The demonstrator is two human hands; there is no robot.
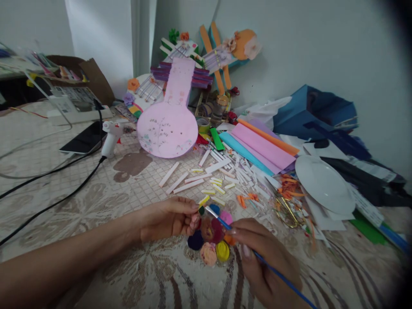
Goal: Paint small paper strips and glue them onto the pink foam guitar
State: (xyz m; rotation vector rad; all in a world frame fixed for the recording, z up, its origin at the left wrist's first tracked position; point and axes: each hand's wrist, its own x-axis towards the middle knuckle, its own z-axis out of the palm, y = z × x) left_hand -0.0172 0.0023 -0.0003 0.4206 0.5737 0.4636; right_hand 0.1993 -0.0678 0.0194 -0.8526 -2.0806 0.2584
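Note:
My right hand (264, 257) is closed around a paintbrush (225, 224) with a blue handle. Its pale bristle tip is close to the fingertips of my left hand (175, 216). Those fingers are pinched at a small yellow-painted strip (204, 200), which sticks out past the thumb. Below both hands lies a round paint palette with several colour wells, among them yellow paint (222, 251), peach paint (209, 253), dark blue paint (195, 241) and pink paint (226, 217). My left fingers partly cover its left side.
White paper strips (189, 184), some yellow-edged, lie beyond the palette. A pink guitar-shaped cutout (167, 128) leans behind them. At left are a glue gun (111, 139) with its cable and a tablet (84, 138). Scissors (288, 214), coloured sheets (260, 146) and a white plate (323, 184) lie right.

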